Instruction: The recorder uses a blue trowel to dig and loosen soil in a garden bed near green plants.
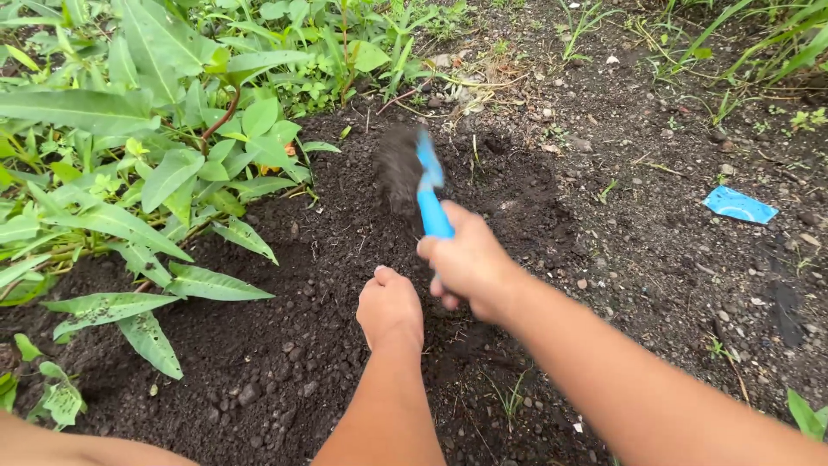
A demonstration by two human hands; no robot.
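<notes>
1. The right hand (pixel 470 263) is closed around the blue handle of a trowel (pixel 427 185), held above the dark soil (pixel 285 345). The blade end is blurred and caked with earth, so its shape is hard to make out.
2. The left hand (pixel 390 309) rests on the soil just beside the right hand, fingers curled downward. Whether it grips anything cannot be told, as the fingertips are hidden beneath the hand.
3. Leafy plants (pixel 155 164) crowd the left side and reach over the dug patch. Several lower leaves are pitted with holes.
4. A reddish stem (pixel 222 116) runs among the leaves near the upper left.
5. A blue scrap (pixel 739 205), like a flattened wrapper, lies on the ground well apart to the right.
6. Small stones (pixel 250 395) dot the soil in front of the left hand and off to the right.
7. Thin grass (pixel 759 43) edges the top right corner.
8. Both forearms are cut off by the lower edge of the view. Another patch of bare skin shows at the bottom left corner, too little to identify.
</notes>
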